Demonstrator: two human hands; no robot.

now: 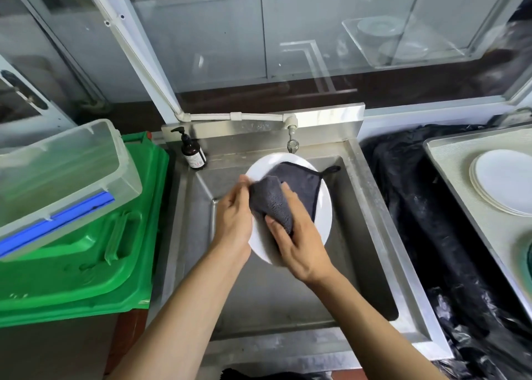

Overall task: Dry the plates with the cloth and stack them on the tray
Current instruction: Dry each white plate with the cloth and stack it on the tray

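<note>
Head view, over a steel sink (371,207). White plate (324,221) held tilted above the basin, face toward the camera. Left hand (234,221) grips the plate's left rim, fingers curled behind the edge and thumb side forward. Right hand (299,241) presses a dark grey cloth (276,198) against the plate face, thumb and fingers curled round a bunched fold of it — the rest of the cloth spreads over the upper middle of the plate, and its black hanging loop (331,170) sticks out past the plate's upper right rim. Both forearms enter from the bottom of the view. Tap (292,142) sits just behind the plate's top edge; whether it touches the plate cannot be told. A brown pump bottle (193,153) stands on the sink's back left corner. To the right, across black plastic sheeting (417,207), a metal tray (449,160) on the table carries a stack of white plates (506,183) — stack count not readable, and partly cut off by the frame edge. To the left of the sink, a clear plastic box (57,178) with a blue strip lies tilted on a green crate lid (86,270). Glass panels behind the sink reflect the tray and plates faintly.
</note>
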